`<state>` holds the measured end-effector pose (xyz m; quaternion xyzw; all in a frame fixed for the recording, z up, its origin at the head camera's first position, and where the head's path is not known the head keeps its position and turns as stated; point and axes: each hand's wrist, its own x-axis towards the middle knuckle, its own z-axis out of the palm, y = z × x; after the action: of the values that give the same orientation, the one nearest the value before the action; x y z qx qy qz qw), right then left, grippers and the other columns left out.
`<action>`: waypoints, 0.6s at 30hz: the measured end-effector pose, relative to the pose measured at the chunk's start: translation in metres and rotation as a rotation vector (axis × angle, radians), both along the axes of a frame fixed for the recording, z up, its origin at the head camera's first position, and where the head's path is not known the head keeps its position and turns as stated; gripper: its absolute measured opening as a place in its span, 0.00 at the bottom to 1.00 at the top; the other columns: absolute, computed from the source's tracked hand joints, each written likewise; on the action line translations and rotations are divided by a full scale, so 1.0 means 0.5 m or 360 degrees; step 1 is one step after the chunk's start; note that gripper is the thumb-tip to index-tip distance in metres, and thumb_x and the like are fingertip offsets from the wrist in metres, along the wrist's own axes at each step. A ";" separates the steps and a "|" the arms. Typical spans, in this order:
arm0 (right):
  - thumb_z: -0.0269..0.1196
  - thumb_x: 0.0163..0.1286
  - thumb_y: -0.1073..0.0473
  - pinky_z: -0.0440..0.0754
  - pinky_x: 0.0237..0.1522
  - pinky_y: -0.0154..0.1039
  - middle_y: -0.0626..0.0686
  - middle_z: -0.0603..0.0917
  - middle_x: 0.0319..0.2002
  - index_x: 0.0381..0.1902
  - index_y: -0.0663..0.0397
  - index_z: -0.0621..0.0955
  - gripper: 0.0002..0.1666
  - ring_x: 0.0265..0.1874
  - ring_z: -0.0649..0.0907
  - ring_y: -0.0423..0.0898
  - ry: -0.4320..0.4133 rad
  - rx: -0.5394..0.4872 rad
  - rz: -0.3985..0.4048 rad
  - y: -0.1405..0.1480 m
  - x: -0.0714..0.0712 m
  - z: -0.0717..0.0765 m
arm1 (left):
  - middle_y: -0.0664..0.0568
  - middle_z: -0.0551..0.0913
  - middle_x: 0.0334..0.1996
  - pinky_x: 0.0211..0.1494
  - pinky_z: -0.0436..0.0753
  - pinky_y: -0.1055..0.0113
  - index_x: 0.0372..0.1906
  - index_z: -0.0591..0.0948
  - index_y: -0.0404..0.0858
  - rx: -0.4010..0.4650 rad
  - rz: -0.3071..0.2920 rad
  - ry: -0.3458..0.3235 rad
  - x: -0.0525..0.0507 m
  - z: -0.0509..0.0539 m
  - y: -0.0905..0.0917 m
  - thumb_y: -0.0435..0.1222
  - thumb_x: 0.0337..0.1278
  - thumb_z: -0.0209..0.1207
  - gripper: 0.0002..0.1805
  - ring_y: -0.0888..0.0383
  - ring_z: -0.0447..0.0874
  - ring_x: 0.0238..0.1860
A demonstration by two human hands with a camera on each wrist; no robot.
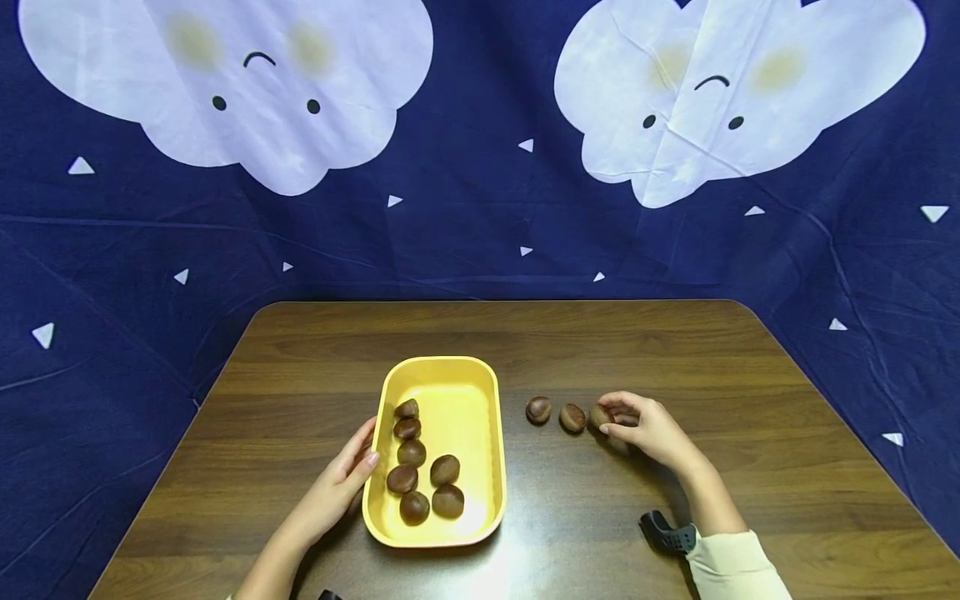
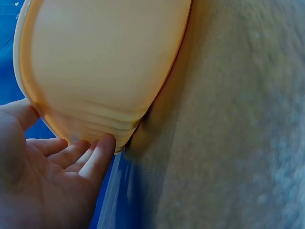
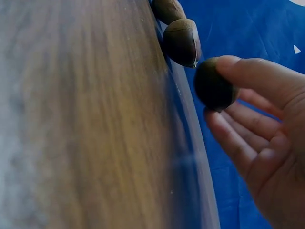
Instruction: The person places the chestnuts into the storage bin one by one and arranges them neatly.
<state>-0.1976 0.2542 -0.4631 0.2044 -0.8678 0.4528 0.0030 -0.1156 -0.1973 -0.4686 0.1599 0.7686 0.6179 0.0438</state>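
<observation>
In the head view, a yellow tray point(image 1: 480, 417) holds several brown chestnuts point(image 1: 412, 452), most in a column along its left side and two beside them at the lower middle. My left hand point(image 1: 341, 479) holds the tray's left side, thumb at the rim; the left wrist view shows the fingers against the outer wall point(image 2: 109, 62). To the right of the tray my right hand point(image 1: 648, 429) pinches a chestnut point(image 3: 213, 88) between thumb and fingers. Two more chestnuts lie left of it, one nearer point(image 1: 572, 418) and one farther point(image 1: 538, 409).
The wood-grain table point(image 1: 600, 342) has rounded far corners. Behind it hangs a dark blue cloth point(image 1: 465, 233) with clouds and white triangles. A black wrist strap point(image 1: 666, 533) sits by the right sleeve.
</observation>
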 end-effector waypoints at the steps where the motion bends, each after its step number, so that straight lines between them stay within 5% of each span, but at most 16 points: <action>1: 0.66 0.54 0.66 0.77 0.44 0.41 0.60 0.80 0.42 0.45 0.67 0.77 0.20 0.40 0.79 0.52 0.0010 -0.0006 -0.0005 -0.002 -0.001 0.001 | 0.32 0.57 0.63 0.54 0.65 0.77 0.68 0.50 0.31 -0.0001 0.0003 0.0003 0.000 0.000 -0.001 0.34 0.67 0.43 0.28 0.41 0.58 0.60; 18: 0.66 0.54 0.69 0.76 0.45 0.46 0.60 0.80 0.42 0.46 0.67 0.76 0.21 0.42 0.79 0.54 0.0051 -0.0120 0.0060 -0.071 -0.015 0.034 | 0.32 0.57 0.63 0.53 0.65 0.77 0.68 0.49 0.32 0.0007 0.0006 -0.0028 0.002 0.003 0.000 0.34 0.67 0.43 0.29 0.41 0.58 0.60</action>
<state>-0.2050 0.2187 -0.4460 0.2277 -0.8461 0.4817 0.0161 -0.1147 -0.1974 -0.4671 0.1531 0.7672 0.6209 0.0491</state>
